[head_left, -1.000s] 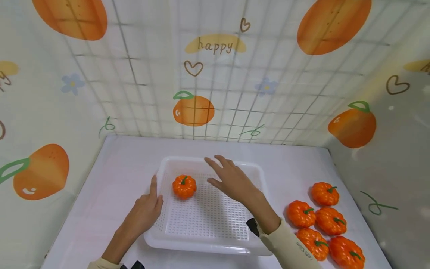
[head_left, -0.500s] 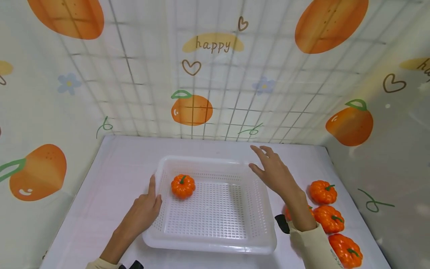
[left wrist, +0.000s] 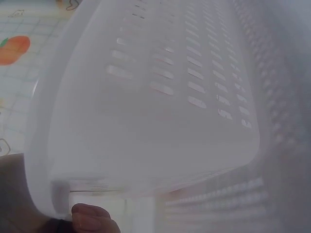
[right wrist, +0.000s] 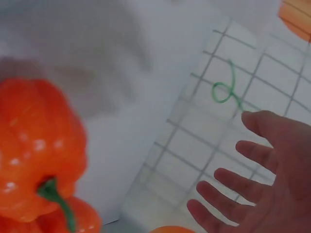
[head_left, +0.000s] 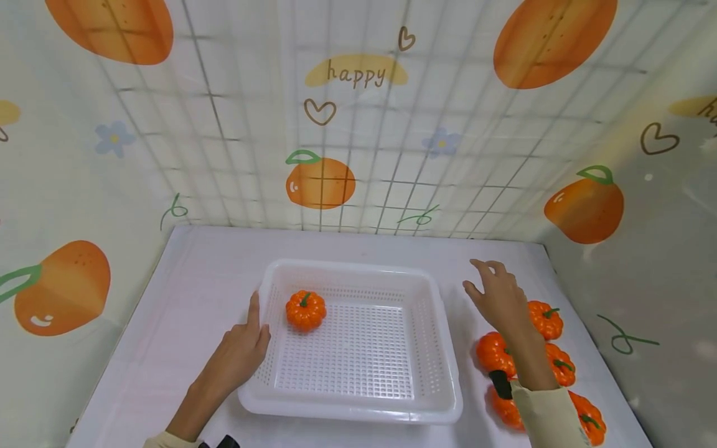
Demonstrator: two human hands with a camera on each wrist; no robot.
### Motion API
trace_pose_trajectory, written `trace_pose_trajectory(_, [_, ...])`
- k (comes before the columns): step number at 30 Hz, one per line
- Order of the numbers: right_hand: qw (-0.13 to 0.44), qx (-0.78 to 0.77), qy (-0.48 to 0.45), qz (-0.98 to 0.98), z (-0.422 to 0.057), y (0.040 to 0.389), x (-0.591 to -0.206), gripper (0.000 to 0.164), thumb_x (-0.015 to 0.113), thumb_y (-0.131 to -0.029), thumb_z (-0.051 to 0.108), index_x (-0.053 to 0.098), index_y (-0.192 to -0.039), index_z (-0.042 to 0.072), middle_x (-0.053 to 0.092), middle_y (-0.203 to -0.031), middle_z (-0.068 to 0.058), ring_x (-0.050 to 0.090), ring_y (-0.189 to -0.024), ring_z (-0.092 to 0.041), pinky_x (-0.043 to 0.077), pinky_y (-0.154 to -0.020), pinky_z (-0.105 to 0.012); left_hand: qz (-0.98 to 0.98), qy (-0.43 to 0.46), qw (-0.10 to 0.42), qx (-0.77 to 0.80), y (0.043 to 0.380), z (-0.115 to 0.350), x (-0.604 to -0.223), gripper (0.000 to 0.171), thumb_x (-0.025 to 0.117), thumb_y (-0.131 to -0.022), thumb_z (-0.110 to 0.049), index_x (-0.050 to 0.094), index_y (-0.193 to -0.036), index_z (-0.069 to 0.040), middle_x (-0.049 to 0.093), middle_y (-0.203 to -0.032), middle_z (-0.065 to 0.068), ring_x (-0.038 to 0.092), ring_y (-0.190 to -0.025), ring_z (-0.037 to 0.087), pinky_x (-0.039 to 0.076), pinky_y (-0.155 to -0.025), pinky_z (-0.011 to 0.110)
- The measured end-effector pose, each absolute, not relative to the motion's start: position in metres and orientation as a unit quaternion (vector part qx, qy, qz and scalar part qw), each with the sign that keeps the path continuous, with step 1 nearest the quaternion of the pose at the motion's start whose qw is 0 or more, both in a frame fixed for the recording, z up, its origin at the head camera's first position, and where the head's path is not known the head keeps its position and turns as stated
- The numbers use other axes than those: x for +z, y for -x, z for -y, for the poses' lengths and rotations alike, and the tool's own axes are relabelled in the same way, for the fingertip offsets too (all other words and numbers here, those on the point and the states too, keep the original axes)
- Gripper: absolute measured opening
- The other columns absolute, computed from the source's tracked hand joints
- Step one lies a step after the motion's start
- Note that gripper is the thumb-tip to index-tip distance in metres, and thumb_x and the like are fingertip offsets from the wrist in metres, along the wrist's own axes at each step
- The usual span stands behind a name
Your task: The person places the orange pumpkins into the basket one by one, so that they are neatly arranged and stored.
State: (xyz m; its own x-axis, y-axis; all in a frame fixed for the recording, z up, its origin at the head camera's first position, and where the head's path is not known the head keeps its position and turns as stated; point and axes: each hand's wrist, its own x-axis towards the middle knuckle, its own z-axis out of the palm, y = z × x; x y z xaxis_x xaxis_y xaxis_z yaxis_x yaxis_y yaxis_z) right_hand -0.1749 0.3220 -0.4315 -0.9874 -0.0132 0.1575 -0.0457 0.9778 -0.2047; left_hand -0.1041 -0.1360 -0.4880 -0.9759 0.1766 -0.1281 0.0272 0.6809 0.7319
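Pumpkin (head_left: pixel 305 311) is seated in the basket (head_left: pixel 347 415), between the hands; further pumpkins (head_left: pixel 493 352) are grouped on the bench (head_left: pixel 213 261), wrist-side of the right hand (head_left: pixel 498 298). Fetching another is judged in hand; lowering, then grasping, is called for. Right-hand fingers are spread, nothing held; the basket's rim is apparently pinched by the left hand (head_left: pixel 243 350).

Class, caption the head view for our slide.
One orange pumpkin in a white basket gripped by the left hand, empty right hand near more pumpkins.
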Motion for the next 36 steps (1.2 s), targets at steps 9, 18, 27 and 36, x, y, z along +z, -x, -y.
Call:
trace_pose_trajectory(9, [0.071, 0.079, 0.085, 0.991, -0.367, 0.168, -0.455, 0.054, 0.062, -0.096, 0.021, 0.043, -0.141, -0.002, 0.029, -0.142, -0.040, 0.034, -0.119, -0.066, 0.035, -0.088, -0.080, -0.916, -0.055, 0.097, 0.385, 0.105, 0.136, -0.487, 0.074, 0.047, -0.103, -0.016, -0.001, -0.159, -0.002, 0.056, -0.068, 0.003, 0.056, -0.045, 0.011, 0.051, -0.042, 0.023])
trace_pose_trajectory(18, [0.017, 0.074, 0.172, 0.982, -0.408, 0.163, -0.474, 0.075, 0.067, -0.092, 0.027, 0.027, -0.149, 0.000, 0.011, -0.146, -0.042, 0.025, -0.122, -0.070, 0.031, -0.092, -0.081, -0.916, -0.056, 0.094, 0.386, 0.105, 0.136, -0.486, 0.074, 0.047, -0.103, -0.016, 0.000, -0.158, -0.001, 0.056, -0.067, 0.003, 0.055, -0.045, 0.011, 0.050, -0.041, 0.023])
trace_pose_trajectory(27, [-0.051, 0.107, 0.213, 0.970, -0.425, 0.163, -0.477, 0.075, 0.061, -0.094, 0.024, 0.020, -0.151, -0.002, 0.007, -0.141, -0.044, 0.031, -0.109, -0.071, 0.028, -0.096, -0.080, -0.920, -0.054, 0.090, 0.378, 0.106, 0.135, -0.486, 0.075, 0.048, -0.103, -0.015, 0.000, -0.159, -0.002, 0.056, -0.067, 0.003, 0.055, -0.044, 0.010, 0.050, -0.041, 0.022])
trace_pose_trajectory(36, [-0.070, 0.130, 0.192, 0.970, -0.434, 0.161, -0.482, 0.067, 0.058, -0.092, 0.016, 0.025, -0.146, -0.007, 0.014, -0.134, -0.046, 0.036, -0.101, -0.068, 0.037, -0.088, -0.077, -0.922, -0.054, 0.089, 0.373, 0.106, 0.135, -0.487, 0.076, 0.049, -0.103, -0.016, -0.001, -0.159, -0.003, 0.056, -0.068, 0.003, 0.055, -0.044, 0.010, 0.050, -0.040, 0.022])
